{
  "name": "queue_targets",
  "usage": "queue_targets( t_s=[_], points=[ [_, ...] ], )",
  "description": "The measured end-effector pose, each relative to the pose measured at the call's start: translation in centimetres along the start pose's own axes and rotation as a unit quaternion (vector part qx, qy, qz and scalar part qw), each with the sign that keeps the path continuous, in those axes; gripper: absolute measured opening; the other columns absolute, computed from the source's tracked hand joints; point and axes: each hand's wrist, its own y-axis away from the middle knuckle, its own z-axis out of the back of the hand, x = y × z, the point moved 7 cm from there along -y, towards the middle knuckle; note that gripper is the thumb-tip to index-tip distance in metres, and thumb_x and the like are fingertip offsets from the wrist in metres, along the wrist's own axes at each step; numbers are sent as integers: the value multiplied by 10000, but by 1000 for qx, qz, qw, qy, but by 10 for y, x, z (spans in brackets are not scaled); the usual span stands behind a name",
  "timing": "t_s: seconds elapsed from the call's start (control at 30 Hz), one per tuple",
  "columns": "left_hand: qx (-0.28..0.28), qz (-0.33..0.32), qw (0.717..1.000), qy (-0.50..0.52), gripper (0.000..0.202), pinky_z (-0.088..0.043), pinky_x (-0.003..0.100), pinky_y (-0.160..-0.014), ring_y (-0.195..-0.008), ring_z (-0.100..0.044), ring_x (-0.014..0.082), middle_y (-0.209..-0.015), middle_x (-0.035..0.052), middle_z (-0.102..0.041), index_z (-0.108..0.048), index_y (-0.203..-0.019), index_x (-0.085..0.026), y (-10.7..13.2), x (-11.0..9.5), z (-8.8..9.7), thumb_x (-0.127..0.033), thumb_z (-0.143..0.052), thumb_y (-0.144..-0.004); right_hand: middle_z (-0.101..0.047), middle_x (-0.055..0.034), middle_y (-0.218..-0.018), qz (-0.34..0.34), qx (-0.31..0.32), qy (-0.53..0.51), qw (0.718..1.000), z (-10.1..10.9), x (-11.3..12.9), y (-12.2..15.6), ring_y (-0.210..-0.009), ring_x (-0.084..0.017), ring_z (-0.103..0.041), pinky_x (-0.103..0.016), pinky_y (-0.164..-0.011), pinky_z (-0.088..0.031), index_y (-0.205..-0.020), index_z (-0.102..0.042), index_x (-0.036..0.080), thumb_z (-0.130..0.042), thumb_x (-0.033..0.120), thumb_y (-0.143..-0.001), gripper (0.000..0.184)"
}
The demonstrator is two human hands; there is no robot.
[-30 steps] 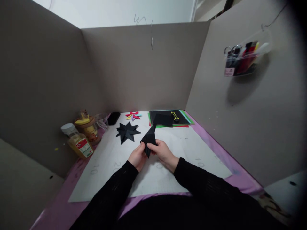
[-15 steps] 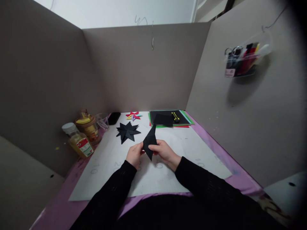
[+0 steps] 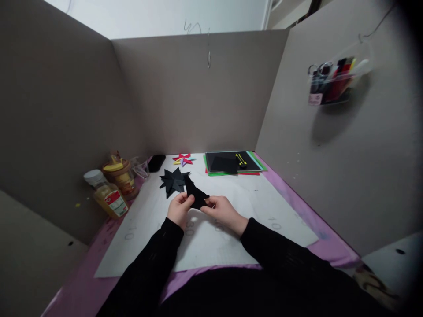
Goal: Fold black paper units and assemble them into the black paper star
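Observation:
A folded piece of black paper (image 3: pixel 197 196) is held up between my two hands above the white board (image 3: pixel 211 246). My left hand (image 3: pixel 179 209) pinches its left side, thumb on top. My right hand (image 3: pixel 225 211) grips its right corner between thumb and fingers. One narrow end of the paper points up and left, overlapping the view of a black paper star (image 3: pixel 173 181) that lies on the board behind. The undersides of the fingers are hidden.
Behind lie a small multicoloured paper star (image 3: pixel 183 159), a black phone-like object (image 3: pixel 156 163), and stacked coloured sheets (image 3: pixel 214 173) bearing a yellow cutter (image 3: pixel 241 160). A glue bottle (image 3: pixel 110 196), a jar (image 3: pixel 121 176) and a clear cup (image 3: pixel 140 167) stand left. Grey partitions (image 3: pixel 198 97) surround the table.
The folded black paper has turned, its long point swinging from upright to the upper left. My left hand has shifted slightly left, and my right hand now grips a corner.

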Motion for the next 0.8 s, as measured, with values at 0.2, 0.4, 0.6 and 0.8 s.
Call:
queue_targets(
  t_s=[0.2,0.4,0.6,0.8],
  points=[
    [-9,21,997,72,325,-453,262,-699,-690,-609,136,-708,17,-658,-633,-750,-128,-1,1,-1,-317,-798,-544,-598,2,-692,-33,0,-85,996,-4,-5,-2,-569,-117,-539,-235,-536,-420,-766,-570,158,-596,243,-688,119],
    [52,-59,997,-2,283,-425,375,-876,-996,-573,245,-1034,93,-635,-684,-723,-154,2,-13,-4,-321,-806,-530,-640,-40,-829,92,-108,-71,987,21,13,-1,-768,-166,-598,-299,-709,-474,-850,-625,167,-584,135,-679,179],
    [142,-252,939,-184,137,-360,407,-970,-1118,-502,270,-1171,116,-567,-718,-679,-199,17,-38,-11,-308,-770,-614,-619,-31,-793,337,-155,35,928,38,52,24,-789,-165,-576,-323,-724,-472,-843,-648,208,-460,-20,-665,345],
    [178,-369,880,-240,179,-406,423,-927,-1053,-537,254,-1098,118,-603,-723,-774,-219,26,-50,-14,-368,-716,-676,-609,-45,-861,372,-146,51,915,37,53,29,-831,-172,-578,-338,-729,-482,-867,-632,217,-458,-36,-660,371]
  ],
)
